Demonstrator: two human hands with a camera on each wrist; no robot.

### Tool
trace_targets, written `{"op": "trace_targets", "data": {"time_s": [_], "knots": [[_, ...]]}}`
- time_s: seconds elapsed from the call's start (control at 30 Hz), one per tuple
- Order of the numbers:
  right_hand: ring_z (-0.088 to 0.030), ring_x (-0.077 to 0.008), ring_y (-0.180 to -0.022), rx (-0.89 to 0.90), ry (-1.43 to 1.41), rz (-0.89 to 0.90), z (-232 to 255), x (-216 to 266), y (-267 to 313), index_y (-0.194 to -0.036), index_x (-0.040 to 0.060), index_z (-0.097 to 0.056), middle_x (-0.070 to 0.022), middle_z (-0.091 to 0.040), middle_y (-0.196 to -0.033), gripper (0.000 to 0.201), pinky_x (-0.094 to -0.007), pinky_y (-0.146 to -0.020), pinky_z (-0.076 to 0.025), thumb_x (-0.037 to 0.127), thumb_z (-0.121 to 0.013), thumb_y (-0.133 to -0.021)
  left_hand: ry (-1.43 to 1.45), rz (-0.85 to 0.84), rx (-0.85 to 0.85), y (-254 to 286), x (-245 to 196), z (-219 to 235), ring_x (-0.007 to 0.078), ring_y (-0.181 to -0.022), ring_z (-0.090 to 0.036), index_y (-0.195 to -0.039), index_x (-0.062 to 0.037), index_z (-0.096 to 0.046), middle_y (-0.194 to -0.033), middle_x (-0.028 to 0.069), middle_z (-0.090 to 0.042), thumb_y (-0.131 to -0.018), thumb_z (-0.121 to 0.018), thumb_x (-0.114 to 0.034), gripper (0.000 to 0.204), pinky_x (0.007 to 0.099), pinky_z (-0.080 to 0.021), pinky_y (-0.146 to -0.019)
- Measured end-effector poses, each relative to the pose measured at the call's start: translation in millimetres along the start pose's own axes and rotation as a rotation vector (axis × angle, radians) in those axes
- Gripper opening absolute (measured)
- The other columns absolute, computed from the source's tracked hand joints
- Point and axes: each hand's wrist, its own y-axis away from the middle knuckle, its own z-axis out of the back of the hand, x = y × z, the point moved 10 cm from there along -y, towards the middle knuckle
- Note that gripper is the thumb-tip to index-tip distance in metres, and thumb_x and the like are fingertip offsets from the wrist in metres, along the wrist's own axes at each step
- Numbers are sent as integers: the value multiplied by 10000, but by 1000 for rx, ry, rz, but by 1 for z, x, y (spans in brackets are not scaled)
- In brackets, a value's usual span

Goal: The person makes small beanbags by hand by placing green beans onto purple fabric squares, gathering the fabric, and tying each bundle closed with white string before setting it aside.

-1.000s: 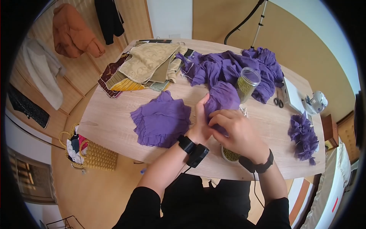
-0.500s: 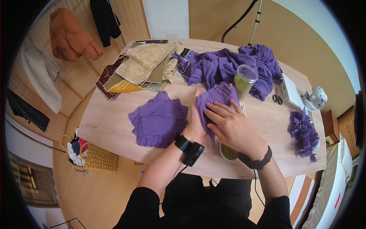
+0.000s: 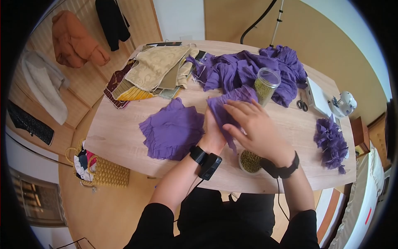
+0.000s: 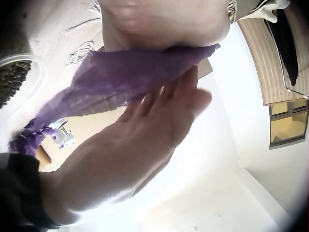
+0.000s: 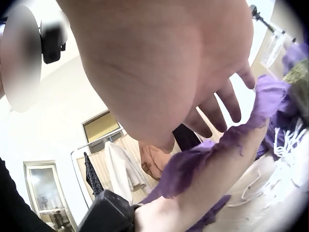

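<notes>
A thin purple cloth piece (image 3: 224, 108) lies across the palm of my left hand (image 3: 213, 135). My right hand (image 3: 253, 128) is held over it, fingers straight and spread. In the left wrist view the right hand (image 4: 140, 137) has its fingertips at the edge of the purple cloth (image 4: 125, 72). From the right wrist, the right palm (image 5: 164, 63) faces the cloth (image 5: 188, 166). Several flat purple pieces (image 3: 174, 128) are stacked left of the hands. A small container of green beans (image 3: 250, 161) stands under the right wrist.
A jar of green beans (image 3: 265, 87) stands before a heap of purple fabric (image 3: 248, 68). Patterned fabric samples (image 3: 155, 68) lie at the back left. Scissors (image 3: 302, 105), a small sewing machine (image 3: 344, 103) and a ruffled purple bundle (image 3: 330, 143) are at the right.
My right hand has gone from curled fingers at the cloth to flat on it, then lifted slightly with fingers spread. The cloth, bunched before, now lies flatter on my left palm.
</notes>
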Motion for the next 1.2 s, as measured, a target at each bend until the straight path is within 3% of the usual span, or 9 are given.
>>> {"op": "trace_targets", "data": {"time_s": [0.17,0.27,0.3,0.4,0.53,0.63,0.73,1.03,1.2], "knots": [[-726,-332,-932,-5,-252,-199,48,-13,14,-1116,-6,-743,-184,-737,-1057,205,-417,-807,-570,61,-734,-923,55,-42,216,-4,-9,-25,326,-1357,-603,-1517,24,-515,-1513,174,-596,-1110,-219,-638,831,437,-450,-1190],[-713,-348,-886,282,-385,-361,32,-23,44,-1036,-2,-756,-166,-728,-938,134,-405,-789,-572,55,-728,-918,489,38,341,-18,-1,-6,340,-1384,-583,-1516,37,-511,-1536,184,-578,-1119,-262,-613,801,448,-431,-1214],[-706,-354,-874,310,-396,-308,26,-20,53,-993,2,-759,-157,-713,-876,126,-415,-785,-572,60,-733,-884,308,-22,86,-19,-1,5,343,-1392,-577,-1521,30,-508,-1536,187,-578,-1127,-282,-584,764,454,-418,-1227],[-696,-342,-918,430,-186,-152,7,-14,76,-1029,11,-771,-142,-741,-945,190,-423,-811,-566,75,-763,-851,347,18,93,-11,2,-8,334,-1380,-587,-1506,26,-523,-1522,183,-589,-1130,-273,-571,749,456,-427,-1220],[-684,-335,-920,450,-22,-98,-10,-4,87,-893,8,-708,-142,-699,-859,139,-433,-847,-582,110,-755,-810,410,89,312,-1,7,-31,326,-1337,-618,-1490,15,-531,-1480,182,-616,-1141,-338,-494,647,457,-480,-1172],[-690,-324,-916,459,14,-73,-26,-1,91,-870,6,-685,-139,-703,-867,130,-417,-828,-591,99,-744,-801,232,115,48,13,12,-38,304,-1291,-649,-1458,4,-559,-1438,162,-647,-1137,-364,-518,643,444,-516,-1132],[-703,-322,-897,441,44,-47,-33,-4,90,-866,4,-687,-144,-701,-856,105,-413,-795,-596,75,-725,-800,416,191,315,15,16,-53,290,-1278,-659,-1445,-2,-572,-1420,154,-660,-1132,-384,-532,644,432,-528,-1117],[-701,-355,-879,436,-124,-124,-22,-7,82,-1015,37,-773,-136,-697,-896,224,-452,-790,-580,67,-733,-797,354,175,211,12,22,-46,291,-1274,-660,-1444,5,-575,-1412,159,-665,-1132,-372,-542,662,422,-516,-1134],[-698,-346,-852,451,-86,-32,-25,3,83,-804,23,-711,-140,-667,-859,55,-438,-783,-585,58,-688,-838,412,191,264,11,23,-48,296,-1280,-658,-1449,7,-571,-1419,167,-662,-1129,-380,-549,669,426,-511,-1141]]}}
